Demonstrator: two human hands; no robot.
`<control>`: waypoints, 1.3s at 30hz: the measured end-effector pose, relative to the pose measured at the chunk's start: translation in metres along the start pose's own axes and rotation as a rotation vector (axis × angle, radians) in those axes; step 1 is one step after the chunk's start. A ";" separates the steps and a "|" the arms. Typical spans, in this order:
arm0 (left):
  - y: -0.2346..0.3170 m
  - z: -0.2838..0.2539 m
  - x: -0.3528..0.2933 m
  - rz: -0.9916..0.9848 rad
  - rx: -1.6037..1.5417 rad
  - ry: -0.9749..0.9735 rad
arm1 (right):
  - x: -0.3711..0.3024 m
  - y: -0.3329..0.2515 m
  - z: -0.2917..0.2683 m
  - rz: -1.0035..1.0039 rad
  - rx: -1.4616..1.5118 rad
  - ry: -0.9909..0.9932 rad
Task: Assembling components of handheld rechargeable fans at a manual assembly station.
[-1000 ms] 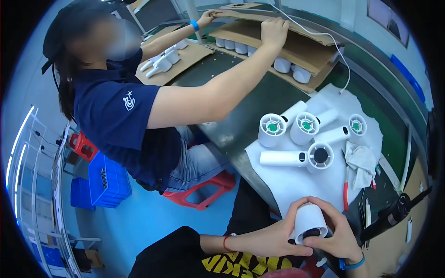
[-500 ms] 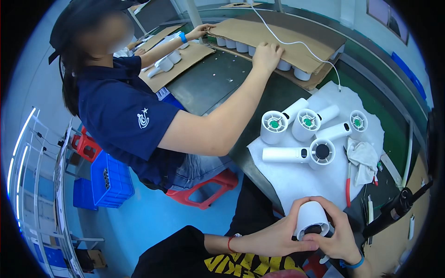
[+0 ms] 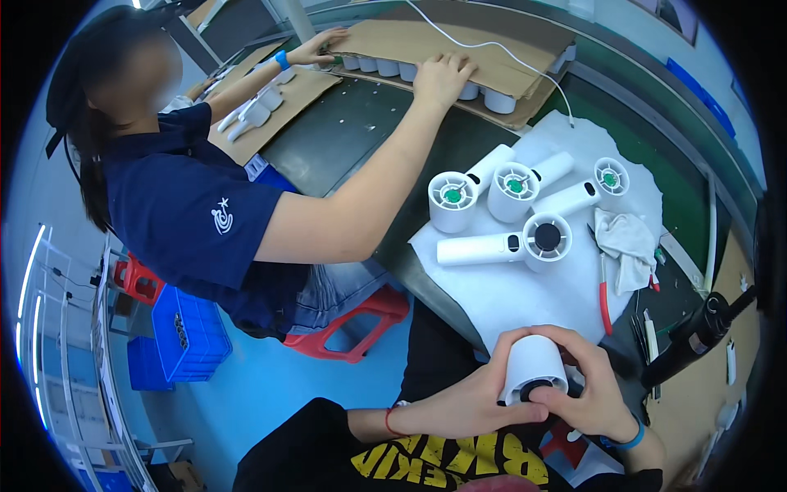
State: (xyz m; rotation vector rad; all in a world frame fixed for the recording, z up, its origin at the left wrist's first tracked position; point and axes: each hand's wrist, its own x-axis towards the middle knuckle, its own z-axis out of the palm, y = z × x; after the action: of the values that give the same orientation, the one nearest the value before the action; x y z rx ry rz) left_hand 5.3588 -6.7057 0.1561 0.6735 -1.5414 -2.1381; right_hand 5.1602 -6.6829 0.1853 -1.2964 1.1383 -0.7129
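In front of my lap, both hands grip a white handheld fan (image 3: 531,358) by its round head, its open end tilted down toward me. My left hand (image 3: 471,403) wraps around its left side. My right hand (image 3: 597,402) curls around the other side, with the thumb on the black round part (image 3: 537,389) inside the rim. The fan's handle is mostly hidden by my right hand. Just beyond, a fan with a black centre (image 3: 547,237) lies on a white cloth (image 3: 508,305), beside several fans with green centres (image 3: 452,196).
Right of the fans are a crumpled white rag (image 3: 627,250), red-handled pliers (image 3: 605,305) and a black electric screwdriver (image 3: 693,348). At left a co-worker (image 3: 197,197) sits on a red stool (image 3: 352,328), hands on a cardboard sheet (image 3: 459,41) over white parts. Blue crates (image 3: 193,332) stand on the floor.
The view has shifted, so the table and co-worker appear further left. My hands still hold the fan, and the black part inside its rim shows a little more plainly.
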 end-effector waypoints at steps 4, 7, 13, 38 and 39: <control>-0.004 0.003 0.001 -0.048 0.144 0.068 | -0.004 0.002 0.005 -0.108 -0.113 0.090; -0.002 -0.001 -0.003 0.100 0.332 0.103 | -0.001 -0.005 -0.001 -0.024 -0.071 -0.047; 0.013 -0.048 -0.030 -0.010 -0.342 0.192 | -0.013 0.006 -0.004 -0.192 -0.037 0.161; 0.029 -0.155 -0.011 0.026 -0.053 0.616 | -0.010 0.018 0.002 -0.224 -0.428 0.091; 0.033 -0.161 -0.007 -0.011 0.032 0.640 | -0.010 0.019 0.001 -0.235 -0.456 0.095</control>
State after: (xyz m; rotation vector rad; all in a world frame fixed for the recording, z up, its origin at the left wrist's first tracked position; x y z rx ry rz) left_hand 5.4635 -6.8318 0.1454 1.2294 -1.2113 -1.6608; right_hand 5.1538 -6.6698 0.1692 -1.8197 1.2853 -0.7152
